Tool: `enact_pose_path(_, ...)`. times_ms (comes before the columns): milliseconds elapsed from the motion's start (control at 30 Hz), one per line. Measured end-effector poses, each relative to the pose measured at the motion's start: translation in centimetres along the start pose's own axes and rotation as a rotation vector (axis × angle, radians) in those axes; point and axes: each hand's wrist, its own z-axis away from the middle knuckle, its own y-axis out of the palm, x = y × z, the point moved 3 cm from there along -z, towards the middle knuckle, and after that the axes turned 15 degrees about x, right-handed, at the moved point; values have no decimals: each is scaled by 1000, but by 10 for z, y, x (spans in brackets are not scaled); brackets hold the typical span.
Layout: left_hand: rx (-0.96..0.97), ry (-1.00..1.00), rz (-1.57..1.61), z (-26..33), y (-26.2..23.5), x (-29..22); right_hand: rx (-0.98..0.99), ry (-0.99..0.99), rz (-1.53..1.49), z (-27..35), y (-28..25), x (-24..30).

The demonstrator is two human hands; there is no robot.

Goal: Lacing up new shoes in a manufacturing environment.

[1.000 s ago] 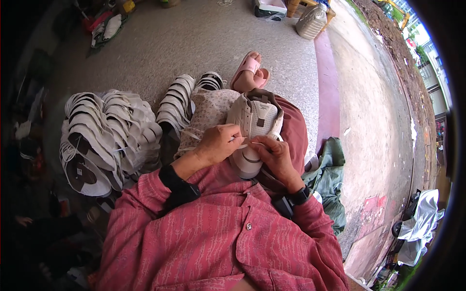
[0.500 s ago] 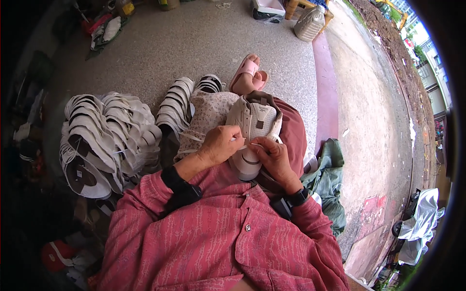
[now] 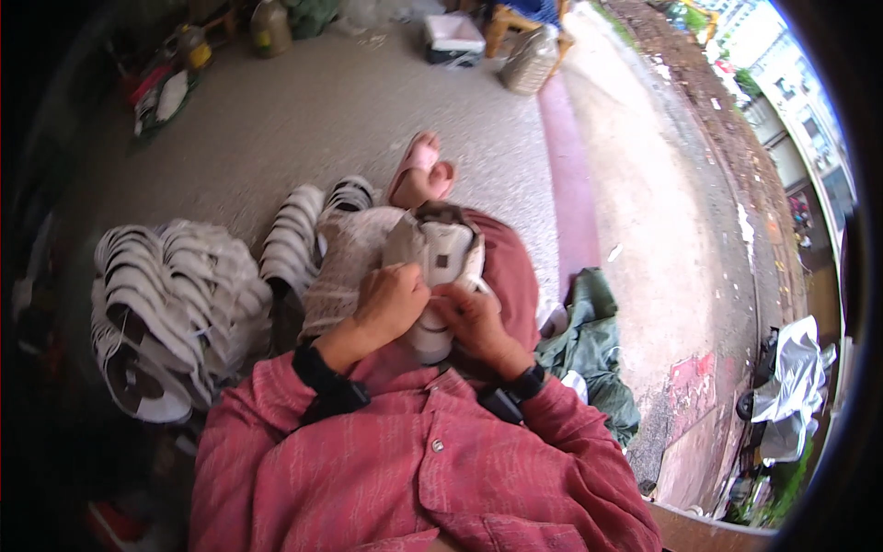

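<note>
A light grey and white shoe upper (image 3: pixel 447 267) lies across my lap, its toe toward me and its dark-lined opening away from me. My left hand (image 3: pixel 393 302) is closed in a pinch over the left side of the shoe. Close against it, my right hand (image 3: pixel 473 320) is pinched too, over the right side. Between the fingertips runs a thin white lace, mostly hidden and blurred now. A patterned cloth (image 3: pixel 354 253) covers my left thigh, and brown-red fabric (image 3: pixel 506 267) lies under the shoe on the right.
Stacked white shoe uppers (image 3: pixel 198 294) stand at my left, with a smaller stack (image 3: pixel 292 235) nearer my knee. Green cloth (image 3: pixel 593 340) lies at my right. Beyond my pink-sandalled foot (image 3: pixel 423 175) are a white-and-black bin (image 3: pixel 454 39) and a large plastic jug (image 3: pixel 531 63).
The whole view has shifted, so the scene sits further left and lower. My hands have come closer together over the shoe, and the white lace between them shows less.
</note>
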Motion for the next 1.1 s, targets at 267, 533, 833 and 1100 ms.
enact_pose_path(267, 62, 294, -327, 5, -36, -17, 27, -284, 432, -3, -33, 52)
enact_pose_path(533, 326, 539, -284, -18, -53, -13, 152, -230, 245, -38, -45, 23)
enact_pose_path(833, 511, 532, -149, -17, -57, -10, 355, -298, 309, -51, -42, 10)
enact_pose_path(1100, 332, 642, -102, -23, -40, -13, 434, -238, 275, -52, -38, -8)
